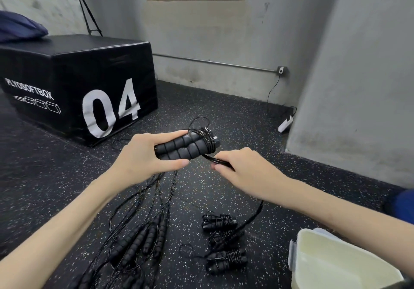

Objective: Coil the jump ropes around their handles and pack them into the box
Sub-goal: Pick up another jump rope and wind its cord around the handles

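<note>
- Black plyo box [74, 80], marked "04" and "PLYOSOFTBOX", sits far left on the speckled rubber floor [246, 114]; a blue cushion [20, 27] lies on top.
- Pale plastic box [336, 264], open, at bottom right corner.
- Loose jump ropes [139, 239], uncoiled, lie in a tangle at lower left, handles roughly parallel.
- Three coiled ropes [224, 239] lie stacked in a column on the floor, just left of the plastic box and outside it.
- Left hand [143, 156] grips a pair of foam handles [186, 146] held together mid-air, cord already wound near the far end.
- Right hand [244, 172] pinches the cord [215, 160] just below the handles; cord slack trails down toward the coiled ropes.
- White power strip [285, 124] by the right wall.
</note>
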